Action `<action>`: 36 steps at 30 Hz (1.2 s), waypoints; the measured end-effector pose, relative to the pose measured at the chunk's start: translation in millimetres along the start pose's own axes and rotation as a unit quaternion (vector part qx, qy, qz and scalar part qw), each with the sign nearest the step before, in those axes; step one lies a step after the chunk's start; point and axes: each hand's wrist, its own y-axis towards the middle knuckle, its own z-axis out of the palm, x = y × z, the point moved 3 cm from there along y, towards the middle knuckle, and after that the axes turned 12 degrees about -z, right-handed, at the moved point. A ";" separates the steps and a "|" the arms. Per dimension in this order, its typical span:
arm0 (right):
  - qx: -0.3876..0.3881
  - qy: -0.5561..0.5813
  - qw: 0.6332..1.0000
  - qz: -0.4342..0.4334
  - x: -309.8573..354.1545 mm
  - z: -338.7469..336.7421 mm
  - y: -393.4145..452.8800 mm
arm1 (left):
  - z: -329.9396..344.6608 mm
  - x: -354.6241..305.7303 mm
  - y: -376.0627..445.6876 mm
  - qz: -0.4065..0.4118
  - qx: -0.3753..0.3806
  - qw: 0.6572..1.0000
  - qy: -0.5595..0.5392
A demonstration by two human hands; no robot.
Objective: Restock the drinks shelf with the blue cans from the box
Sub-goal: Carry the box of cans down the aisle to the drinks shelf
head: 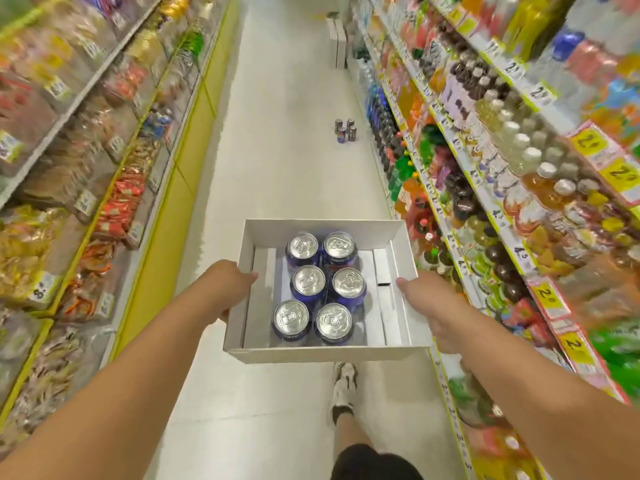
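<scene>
— Cans?

— Six blue cans (pixel 317 289) stood between my hands, in two rows inside the white box (pixel 325 353). Their silver tops faced up at me.

— How did you hold the box?

— My left hand (pixel 230 287) gripped the left wall, with my thumb over the rim and my fingers curled under it. My right hand (pixel 424 308) gripped the right wall the same way. I held the box up off the floor (pixel 277 133), out in front of me.

— Where was the drinks shelf?

— The drinks shelf (pixel 485 161) ran along past my right hand, full of bottles. A snack shelf (pixel 86 161) ran along past my left hand.

— Anything else?

— Four more cans (pixel 345 130) stood on the floor far ahead of my hands, near the drinks shelf. Some white boxes (pixel 337 43) sat even farther on. My shoe (pixel 344 388) was below the box, closer to my right hand.
</scene>
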 end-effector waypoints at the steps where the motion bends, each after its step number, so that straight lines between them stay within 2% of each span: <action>1: -0.002 0.002 1.000 -0.009 11.5 -0.8 27.6 | -4.3 -20.1 19.4 0.000 0.001 1.000 -0.006; 7: 0.007 -0.010 1.000 -0.026 91.5 -17.2 188.1 | -38.8 -149.6 119.5 -0.008 -0.011 1.000 -0.015; 14: 0.010 -0.115 0.993 -0.008 191.0 -33.7 363.9 | -84.3 -294.0 238.6 -0.018 -0.011 1.000 -0.013; 20: 0.001 -0.073 0.997 -0.011 252.5 -21.0 501.9 | -126.2 -401.7 350.9 -0.009 -0.008 1.000 0.022; 27: -0.008 -0.005 1.000 0.018 356.5 -9.6 662.5 | -195.4 -546.9 483.8 -0.009 0.015 0.999 0.028; 36: -0.015 0.016 1.000 0.013 461.2 -10.2 875.0 | -253.9 -725.9 635.3 0.001 0.008 0.999 0.047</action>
